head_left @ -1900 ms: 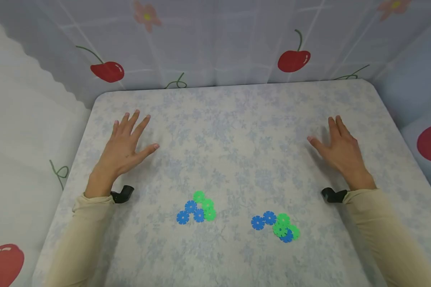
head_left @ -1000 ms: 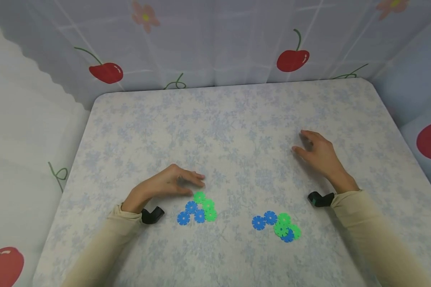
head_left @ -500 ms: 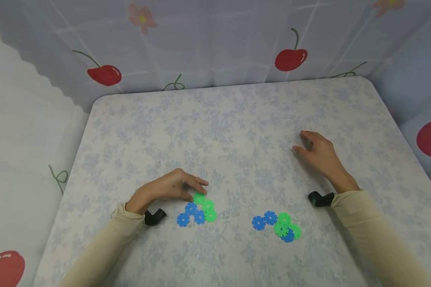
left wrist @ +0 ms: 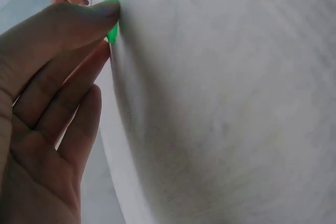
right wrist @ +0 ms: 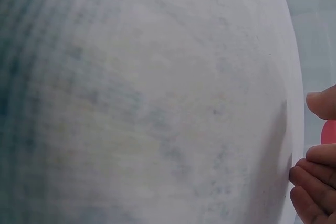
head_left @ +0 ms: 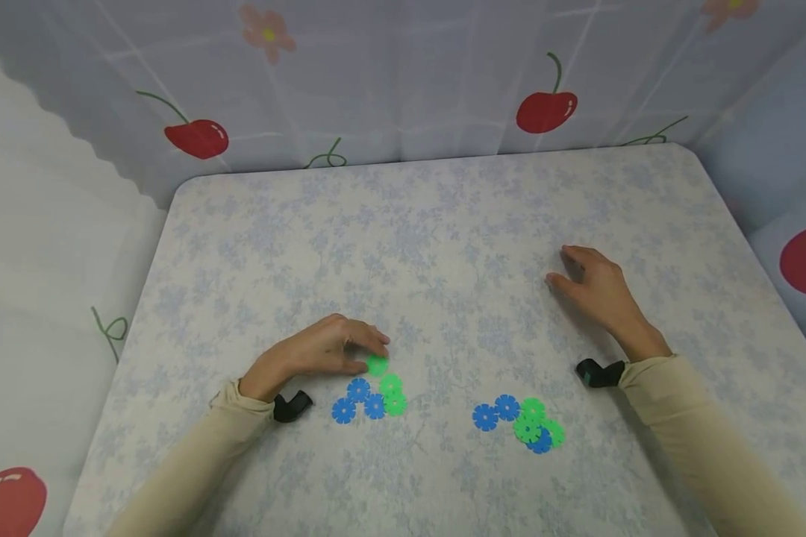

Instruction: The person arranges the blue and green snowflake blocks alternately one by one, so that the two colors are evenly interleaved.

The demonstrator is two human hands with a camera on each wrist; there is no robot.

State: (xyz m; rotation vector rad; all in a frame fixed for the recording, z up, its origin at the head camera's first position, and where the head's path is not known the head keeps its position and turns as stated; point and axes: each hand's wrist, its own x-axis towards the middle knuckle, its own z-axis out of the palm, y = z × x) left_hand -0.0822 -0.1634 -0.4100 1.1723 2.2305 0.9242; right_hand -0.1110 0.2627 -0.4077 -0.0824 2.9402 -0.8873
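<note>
The left hand [head_left: 316, 350] lies low and palm-down, its forearm in a beige sleeve [head_left: 195, 455] reaching in from the lower left. Its fingers [head_left: 369, 344] are curled forward, thumb and fingertips drawn together in a pinch. The right hand [head_left: 594, 287] rests well apart on the other side, palm down, fingers loosely bent and holding nothing, thumb [head_left: 556, 282] pointing inward. Its forearm, also sleeved in beige, comes in from the lower right. A small black camera mount [head_left: 292, 406] sits under each wrist.

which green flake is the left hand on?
The topmost green flake of the left cluster: the left hand pinches it at its fingertips. The other two green flakes there lie untouched beside the blue flakes.
</note>
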